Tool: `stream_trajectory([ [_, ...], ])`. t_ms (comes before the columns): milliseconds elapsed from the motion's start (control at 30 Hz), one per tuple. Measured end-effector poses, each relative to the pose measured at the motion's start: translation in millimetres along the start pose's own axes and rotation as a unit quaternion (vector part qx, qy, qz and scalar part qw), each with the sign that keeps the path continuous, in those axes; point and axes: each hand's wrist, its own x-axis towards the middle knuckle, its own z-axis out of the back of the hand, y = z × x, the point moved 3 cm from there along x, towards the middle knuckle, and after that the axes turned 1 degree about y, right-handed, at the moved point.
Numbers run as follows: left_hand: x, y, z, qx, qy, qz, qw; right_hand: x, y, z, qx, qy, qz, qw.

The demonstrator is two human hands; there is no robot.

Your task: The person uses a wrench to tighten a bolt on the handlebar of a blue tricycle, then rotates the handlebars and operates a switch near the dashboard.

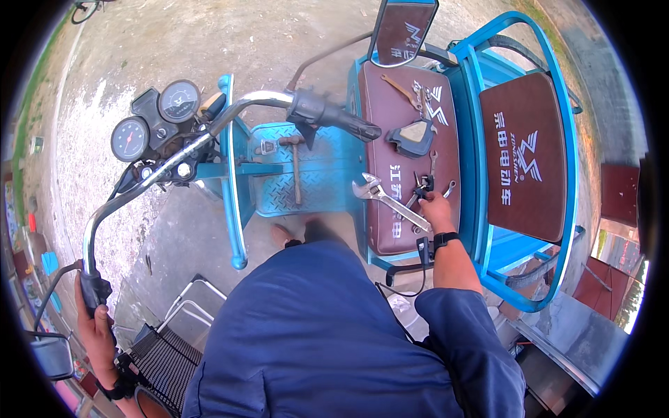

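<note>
My left hand (96, 331) is closed round the black grip (94, 287) at the near end of the chrome handlebar (150, 177) of a blue three-wheeler. At the right, my right hand (437, 211) reaches down to the maroon seat (381, 240). Its fingers are pinched on a small black object (424, 185), whose kind I cannot make out. Just left of that hand lies a large adjustable wrench (396, 202). Small spanners (433, 164) lie beside and beyond the fingers. Farther up the seat are a black-and-cream housing (412, 137) and a rusty wrench (401, 90).
A hammer (297, 171) lies on the blue footboard (324, 174). Two round gauges (179, 102) stand at the handlebar's middle. A mirror (404, 31) overhangs the seat's far end. Behind the seat rises a blue-railed backrest (526, 157). A dark mesh chair (164, 355) stands near my left arm.
</note>
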Motion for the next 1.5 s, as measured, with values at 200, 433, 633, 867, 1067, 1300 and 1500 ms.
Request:
stream_trajectory([
  [200,2.1,19.2,-1.3,0.012,-0.053,-0.086,0.995,-3.3,16.8,8.4,0.009,0.055,-0.056,0.997],
  [433,2.6,13.2,-2.2,0.013,-0.052,-0.089,0.995,-8.1,17.0,7.9,0.016,0.052,-0.049,0.997],
  [633,-0.1,5.6,-4.7,-0.032,-0.042,-0.055,0.997,-6.3,16.5,5.5,0.028,0.042,-0.037,0.998],
  [867,-0.3,-0.9,-6.1,-0.019,-0.05,-0.056,0.997,5.1,1.9,-8.1,0.076,0.024,-0.052,0.996],
  [1067,-1.4,5.7,-5.4,-0.016,-0.06,-0.059,0.996,-23.4,37.8,7.6,0.437,0.163,-0.12,0.877],
  [1300,0.2,8.9,-3.6,-0.005,-0.061,-0.06,0.996,-48.2,81.4,7.6,0.554,0.245,-0.075,0.792],
  [1500,-2.0,-4.4,-8.7,-0.039,-0.058,-0.04,0.997,-71.7,110.7,-3.9,0.675,0.306,-0.078,0.667],
])
